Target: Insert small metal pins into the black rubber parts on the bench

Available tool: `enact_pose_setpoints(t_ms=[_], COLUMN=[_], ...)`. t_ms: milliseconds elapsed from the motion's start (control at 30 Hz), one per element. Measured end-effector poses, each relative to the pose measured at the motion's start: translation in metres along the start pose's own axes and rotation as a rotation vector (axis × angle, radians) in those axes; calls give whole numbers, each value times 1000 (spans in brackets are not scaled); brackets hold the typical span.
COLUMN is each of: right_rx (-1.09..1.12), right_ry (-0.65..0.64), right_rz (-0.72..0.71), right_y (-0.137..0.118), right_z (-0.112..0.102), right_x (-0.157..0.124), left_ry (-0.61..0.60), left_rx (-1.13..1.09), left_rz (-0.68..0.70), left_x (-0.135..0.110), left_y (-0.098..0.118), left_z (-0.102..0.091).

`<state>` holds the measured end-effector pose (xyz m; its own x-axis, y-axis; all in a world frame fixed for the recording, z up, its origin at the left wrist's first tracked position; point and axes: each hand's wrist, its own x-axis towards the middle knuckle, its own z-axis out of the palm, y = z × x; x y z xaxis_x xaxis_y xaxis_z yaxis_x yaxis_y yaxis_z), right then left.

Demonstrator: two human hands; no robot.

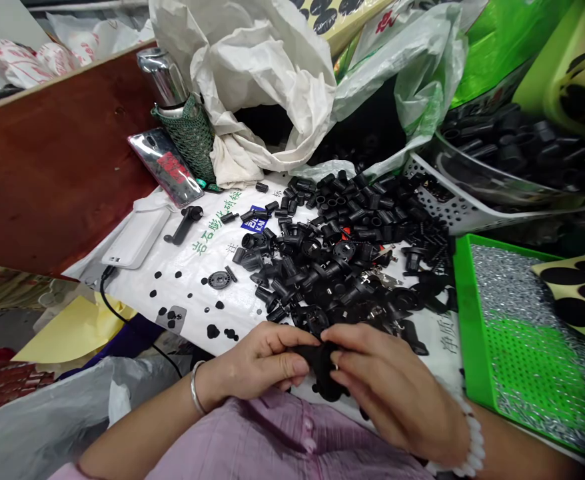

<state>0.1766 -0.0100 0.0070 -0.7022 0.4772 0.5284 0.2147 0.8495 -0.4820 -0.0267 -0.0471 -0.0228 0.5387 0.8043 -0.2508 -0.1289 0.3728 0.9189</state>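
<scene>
My left hand [257,361] and my right hand [387,390] meet at the front edge of the work surface. Both grip a small black plastic part [321,373], whose shape is mostly hidden by my fingers. Just beyond my fingers lies a heap of black plastic fittings [342,257], some with metal clips. They rest on a white woven sack [182,300] printed with green characters. Small black rubber discs [212,331] and a round black piece [219,280] lie on the sack to the left of the heap.
To the right stands a green tray of small metal screws [527,340], with a yellow sheet of black round pads [580,293] on it. A bowl of black parts [512,153] sits beyond. A phone [165,167], a steel flask in green mesh [172,100], and plastic bags [252,73] lie behind, beside a brown wooden board [57,160].
</scene>
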Motion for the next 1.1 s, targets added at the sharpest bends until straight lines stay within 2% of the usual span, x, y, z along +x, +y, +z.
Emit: enact_pose_setpoints(t_ms=[100, 167, 200, 233, 300, 367, 467, 600, 667, 767, 833, 933, 1100], right_rx=[129, 68, 3, -60, -104, -30, 77, 72, 115, 137, 122, 127, 42], right_ry=[-28, -27, -17, 5, 25, -18, -79, -91, -99, -55, -12, 27, 13], right_rz=[72, 51, 21, -8, -40, -61, -97, -99, -59, 6, 35, 77, 2], right_y=[1, 1, 0, -2, -4, -6, -7, -2, 3, 9, 11, 10, 3], right_z=[-2, -2, -1, 0, 0, -3, -8, -9, -7, -2, 0, 1, -1], right_x=[-3, -6, -8, -9, -9, -5, 5, 7, 2, -1, 0, 4, 5], left_ry=[-19, 11, 19, 11, -74, -197, -290, -228, -150, 75, 188, 193, 92], left_rx=[202, 359, 367, 304, 43, -220, -382, -416, -331, -91, -18, -56, -168], left_rz=[78, 176, 192, 172, 56, -62, -121, -180, -178, -53, 43, 90, 1], left_x=[0, 0, -1, -1, -2, -2, -1, 0, -1, -1, -2, -3, 0], left_y=[4, 8, 9, 10, 8, 6, 4, 1, 1, 4, 7, 8, 2], left_z=[-1, -1, -1, 0, 0, 0, 0, 3, 5, 8, 9, 9, 7])
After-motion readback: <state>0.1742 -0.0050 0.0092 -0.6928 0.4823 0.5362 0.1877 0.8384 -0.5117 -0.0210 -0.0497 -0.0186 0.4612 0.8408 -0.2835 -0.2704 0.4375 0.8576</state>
